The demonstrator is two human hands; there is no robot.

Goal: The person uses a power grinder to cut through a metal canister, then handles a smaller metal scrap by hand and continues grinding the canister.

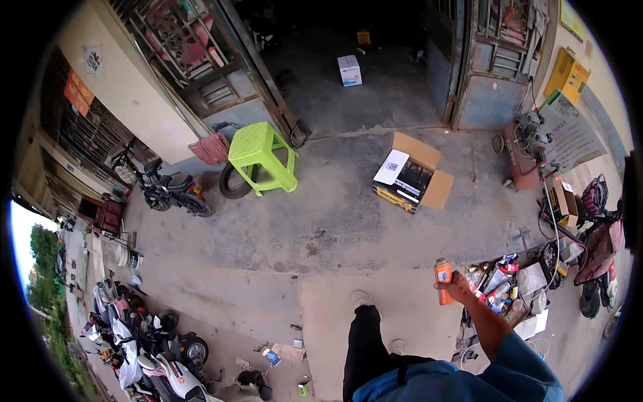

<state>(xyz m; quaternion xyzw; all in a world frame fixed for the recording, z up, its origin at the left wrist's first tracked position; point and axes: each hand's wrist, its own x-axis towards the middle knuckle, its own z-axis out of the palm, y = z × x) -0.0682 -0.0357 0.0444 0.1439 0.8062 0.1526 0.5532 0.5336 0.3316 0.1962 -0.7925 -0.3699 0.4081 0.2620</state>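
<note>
My right hand (459,287) is wrapped around an orange can (443,273), held roughly upright over the concrete to the right of my legs. The can is a cylinder with a pale patch and a dark top; whether it is an aerosol cannot be made out. Just right of the hand lies a heap of boxes, bottles and packets (499,285) on the ground. Ahead of me an open carton (410,177) stands with its brown flaps spread and a white sheet on one side. My left hand does not show.
A lime green stool (258,153) stands by a tyre (236,182) at the left. Several motorbikes (151,355) crowd the lower left. A red air compressor (524,155) is at the right, and a white box (349,70) sits inside the doorway.
</note>
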